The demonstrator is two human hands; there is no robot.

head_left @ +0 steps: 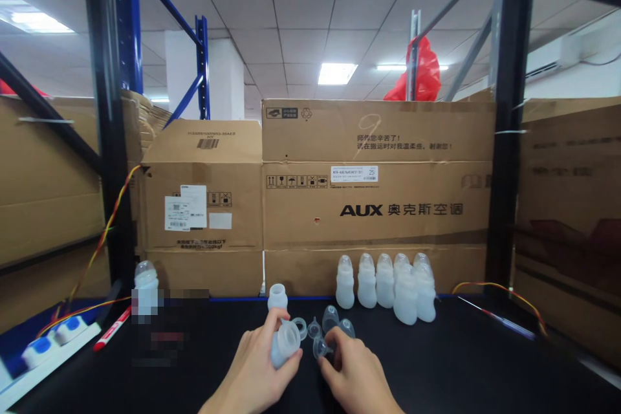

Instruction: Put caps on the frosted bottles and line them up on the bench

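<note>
My left hand (257,369) holds a translucent white bottle (285,344) tilted on its side, its mouth facing me. My right hand (356,372) pinches a small clear teat (320,348) just to the right of that bottle. Several more clear caps and teats (332,322) lie on the black table (460,362) right behind my fingers. An uncapped white bottle (277,297) stands upright behind my left hand. A row of several capped bottles (385,281) stands at the back, right of centre.
Cardboard boxes (378,200) wall off the back of the table between dark rack posts (504,142). One capped bottle (145,284) stands at the left, with a red marker (111,330) and a white power strip (53,339) beside it. Red-yellow wires (504,294) trail at the right.
</note>
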